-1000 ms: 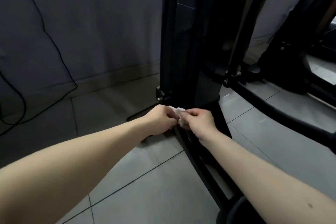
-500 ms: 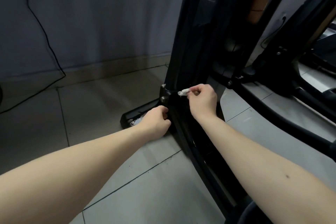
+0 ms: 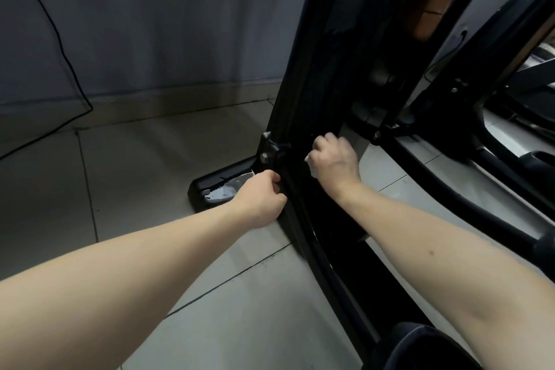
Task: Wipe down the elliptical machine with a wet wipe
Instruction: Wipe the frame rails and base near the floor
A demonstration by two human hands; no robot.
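The right hand (image 3: 334, 163) is balled round the wet wipe (image 3: 313, 172), only a pale sliver of it showing under the fist. It now presses on the elliptical's upright post (image 3: 303, 84), just right of the post's bolted bracket (image 3: 268, 149). A second ago both hands worked the wipe together lower down, so the refolding looks finished and wiping is resuming. The left hand (image 3: 260, 202) has dropped to the post's base with its fingers curled against the frame; I cannot tell whether it grips. Above on the post there is free run, the pedal linkage (image 3: 390, 132) crowds its right, and the stabiliser foot (image 3: 216, 189) juts to its left.
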